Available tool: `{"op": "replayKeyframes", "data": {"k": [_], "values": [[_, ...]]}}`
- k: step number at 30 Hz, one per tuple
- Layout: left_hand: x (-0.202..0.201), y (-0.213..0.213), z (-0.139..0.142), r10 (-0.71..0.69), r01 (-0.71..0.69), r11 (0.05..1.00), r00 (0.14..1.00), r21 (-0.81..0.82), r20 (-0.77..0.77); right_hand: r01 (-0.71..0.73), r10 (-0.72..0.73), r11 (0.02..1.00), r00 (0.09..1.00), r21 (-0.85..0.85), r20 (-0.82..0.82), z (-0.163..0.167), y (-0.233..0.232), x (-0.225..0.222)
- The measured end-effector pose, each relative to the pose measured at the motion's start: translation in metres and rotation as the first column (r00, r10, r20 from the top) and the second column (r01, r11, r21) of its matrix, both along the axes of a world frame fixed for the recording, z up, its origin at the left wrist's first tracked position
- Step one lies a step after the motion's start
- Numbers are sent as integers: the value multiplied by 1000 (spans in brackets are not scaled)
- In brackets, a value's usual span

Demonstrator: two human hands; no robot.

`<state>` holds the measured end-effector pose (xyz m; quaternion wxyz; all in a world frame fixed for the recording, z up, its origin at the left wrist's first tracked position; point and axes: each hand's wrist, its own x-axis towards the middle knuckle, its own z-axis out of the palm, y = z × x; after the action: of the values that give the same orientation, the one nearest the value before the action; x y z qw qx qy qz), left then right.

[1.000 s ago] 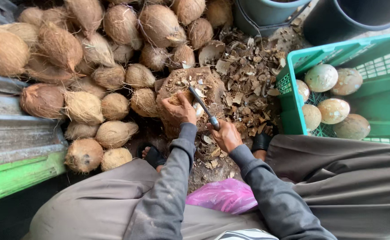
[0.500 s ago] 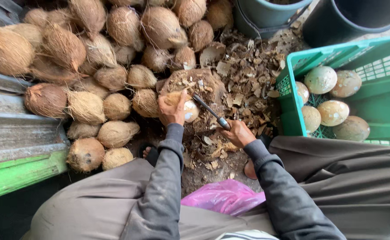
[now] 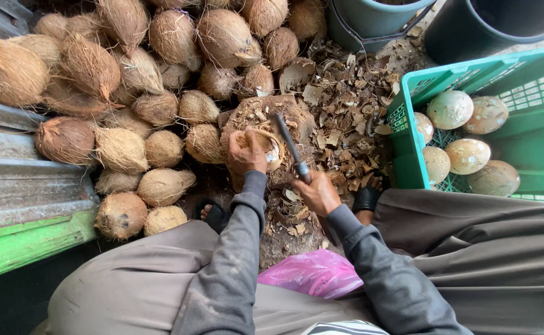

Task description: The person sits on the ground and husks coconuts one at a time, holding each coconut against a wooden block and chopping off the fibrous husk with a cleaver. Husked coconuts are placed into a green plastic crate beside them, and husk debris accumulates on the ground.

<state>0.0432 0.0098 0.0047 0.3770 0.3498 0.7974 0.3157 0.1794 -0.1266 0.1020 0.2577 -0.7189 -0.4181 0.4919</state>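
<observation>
— Two hands, both busy. See the left hand [image 3: 246, 152]? Its fingers are curled around a coconut [image 3: 264, 146], pressing it down on the stump [image 3: 266, 127].

— And the right hand [image 3: 317, 193]?

— Fist closed on the handle of a knife [image 3: 289, 147]. The blade runs up and away from those fingers, slanting over the coconut's right edge. I can't tell whether steel touches shell.

— So where exactly is the coconut?

— Under the left palm, just right of the thumb, on top of the stump, its pale inner shell showing where the husk is off. The blade lies just beside it.

— What's past the fingertips?

— A pile of husked coconuts [image 3: 160, 80], brown and hairy, beyond the left hand and out to its left. Beyond the knife tip, shell chips [image 3: 346, 118] litter the ground.

— And off to the right?

— A green crate [image 3: 532, 124], well apart from the right hand, with smooth peeled coconuts [image 3: 450, 109] inside. Farther up stand a teal bucket [image 3: 371, 22] and a black bucket [image 3: 501, 25].

— Anything nearer the person?

— A pink bag [image 3: 312, 273] lies between the knees, below both wrists.
</observation>
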Motion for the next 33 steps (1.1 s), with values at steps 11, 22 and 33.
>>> {"op": "replayKeyframes", "data": {"k": [11, 22, 33], "values": [[24, -19, 0, 48, -55, 938, 998, 343, 29, 93, -95, 985, 995, 142, 10, 18, -1, -9], [20, -21, 2, 72, -53, 957, 996, 284, -57, 82, -109, 976, 986, 201, 127, -17, -12, -1], [25, -18, -4, 103, -108, 939, 994, 327, 34, 78, -77, 996, 996, -32, 42, -2, -7, 9]]}}
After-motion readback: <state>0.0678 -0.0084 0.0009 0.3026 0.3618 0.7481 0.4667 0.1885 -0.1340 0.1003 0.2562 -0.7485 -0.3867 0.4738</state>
